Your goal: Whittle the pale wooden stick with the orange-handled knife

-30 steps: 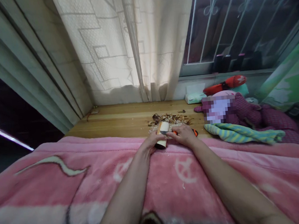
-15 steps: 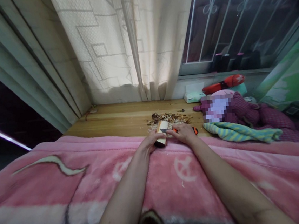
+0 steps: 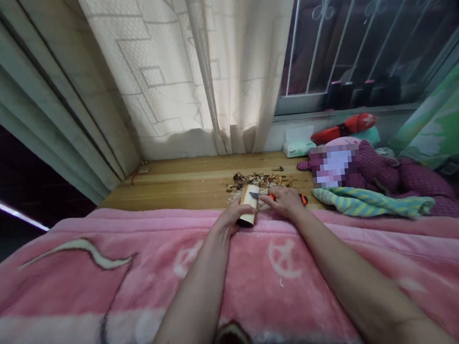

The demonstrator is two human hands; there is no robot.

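My left hand (image 3: 232,215) is wrapped round a short pale tube (image 3: 249,201), which looks like bamboo with its skin scraped off. The tube's near end is dark, and it tilts away from me at the blanket's edge. My right hand (image 3: 287,202) grips an orange and black utility knife (image 3: 304,200), whose handle end sticks out to the right of the palm. Its blade (image 3: 255,195) points left and lies at the tube's upper face; whether it cuts in I cannot tell. Brown and pale shavings (image 3: 259,180) are heaped just beyond the tube.
A pink fleece blanket (image 3: 143,288) covers the near side of the wooden surface (image 3: 174,185). To the right lie a striped cloth (image 3: 372,202), a purple checked stuffed toy (image 3: 377,164), a tissue pack (image 3: 298,148) and a red item (image 3: 343,128). Curtains (image 3: 162,65) hang behind.
My right hand and the knife have shifted slightly right and up, drawing the blade toward the tube's right edge. The left hand and tube stay nearly still.
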